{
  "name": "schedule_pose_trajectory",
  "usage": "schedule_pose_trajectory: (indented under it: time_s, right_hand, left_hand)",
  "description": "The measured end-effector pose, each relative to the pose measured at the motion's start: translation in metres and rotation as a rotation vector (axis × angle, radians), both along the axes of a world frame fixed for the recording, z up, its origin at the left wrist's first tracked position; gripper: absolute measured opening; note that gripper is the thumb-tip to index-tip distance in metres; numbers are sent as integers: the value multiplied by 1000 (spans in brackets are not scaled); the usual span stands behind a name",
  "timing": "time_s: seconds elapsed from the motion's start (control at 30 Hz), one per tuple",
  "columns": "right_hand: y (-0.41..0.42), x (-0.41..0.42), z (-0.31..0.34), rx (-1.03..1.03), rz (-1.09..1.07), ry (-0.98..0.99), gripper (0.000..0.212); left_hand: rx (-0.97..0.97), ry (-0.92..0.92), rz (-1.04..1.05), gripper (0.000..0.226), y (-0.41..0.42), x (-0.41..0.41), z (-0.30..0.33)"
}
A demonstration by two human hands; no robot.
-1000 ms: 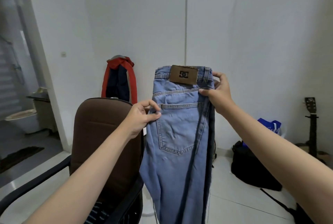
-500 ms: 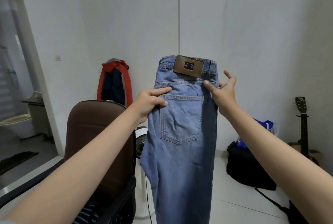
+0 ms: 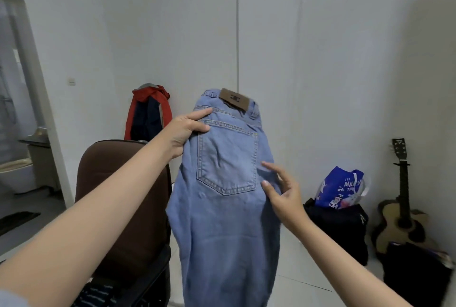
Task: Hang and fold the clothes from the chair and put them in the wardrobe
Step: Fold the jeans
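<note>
Light blue jeans (image 3: 227,208) hang in the air in front of me, folded lengthwise, back pocket and brown leather patch facing me. My left hand (image 3: 185,131) pinches their left edge just below the waistband and holds them up. My right hand (image 3: 281,188) sits lower, at the right edge beside the pocket, with its fingers spread and touching the denim. The brown office chair (image 3: 123,198) stands behind my left arm, with a dark striped garment (image 3: 98,294) on its seat. No wardrobe is in view.
A red and navy jacket (image 3: 148,114) hangs against the white wall behind the chair. A black bag (image 3: 338,227) with a blue shopping bag (image 3: 340,188) on it and a guitar (image 3: 402,203) stand at the right. A bathroom doorway (image 3: 22,134) opens at the left.
My right hand let go of the waistband and slid down to the right edge beside the pocket. The jeans' top now tilts right, held by my left hand alone.
</note>
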State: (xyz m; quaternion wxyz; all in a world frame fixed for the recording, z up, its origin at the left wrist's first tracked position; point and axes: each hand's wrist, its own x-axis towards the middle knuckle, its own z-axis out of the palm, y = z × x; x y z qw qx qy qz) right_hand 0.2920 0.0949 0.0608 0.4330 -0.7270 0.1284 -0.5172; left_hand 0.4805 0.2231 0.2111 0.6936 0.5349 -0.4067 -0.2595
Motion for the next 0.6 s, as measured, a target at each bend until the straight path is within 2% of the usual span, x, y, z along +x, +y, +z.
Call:
schedule_pose_trajectory:
  time_s: [0.1, 0.23, 0.3, 0.37, 0.43, 0.53, 0.6]
  right_hand:
    - [-2, -2, 19, 99, 137, -60, 47]
    - [2, -1, 42, 320, 217, -201, 26]
    - [1, 3, 53, 428, 226, -241, 25]
    - [0, 8, 63, 509, 231, -280, 25]
    - [-4, 13, 69, 564, 201, -313, 24]
    - [-11, 15, 71, 593, 155, -341, 26]
    - [-14, 13, 72, 596, 138, -354, 28]
  left_hand:
    - [-10, 42, -4, 56, 3, 12, 2]
    - [4, 162, -66, 56, 10, 19, -10]
    - [124, 220, -113, 55, 14, 24, -24]
    - [312, 234, -277, 55, 20, 23, -39]
    - [392, 210, -411, 69, 25, 18, -54]
    - [289, 254, -492, 98, 23, 12, -75]
    - [165, 313, -473, 101, 19, 4, -87]
